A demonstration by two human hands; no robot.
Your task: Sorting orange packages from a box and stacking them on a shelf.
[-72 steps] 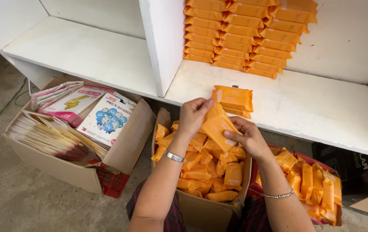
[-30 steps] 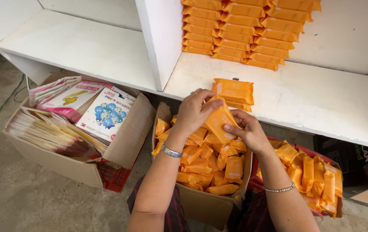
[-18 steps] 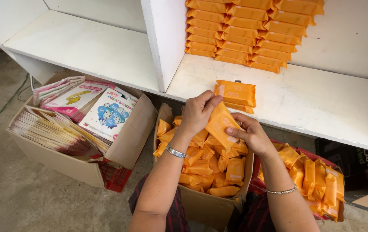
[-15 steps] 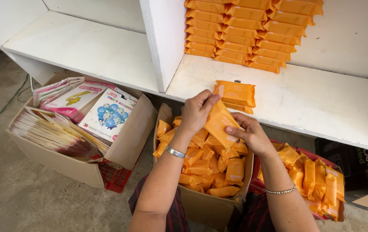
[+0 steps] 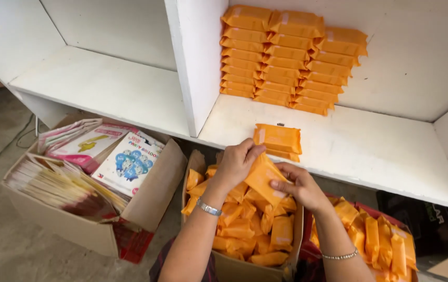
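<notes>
Hands: left [image 5: 237, 162] and right [image 5: 299, 185] both clasp one orange packet [image 5: 263, 177]; two packets [image 5: 277, 142] stacked on shelf [image 5: 370, 151].

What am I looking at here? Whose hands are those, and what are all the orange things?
A person wears a camera on the head, so you look down at their own two hands. The left hand and right hand together hold one orange packet. Below them sits a cardboard box full of the same packets. On the white shelf lies a small pile of packets, with neat stacks behind against the wall. Another box to the side holds colourful paper packs.
</notes>
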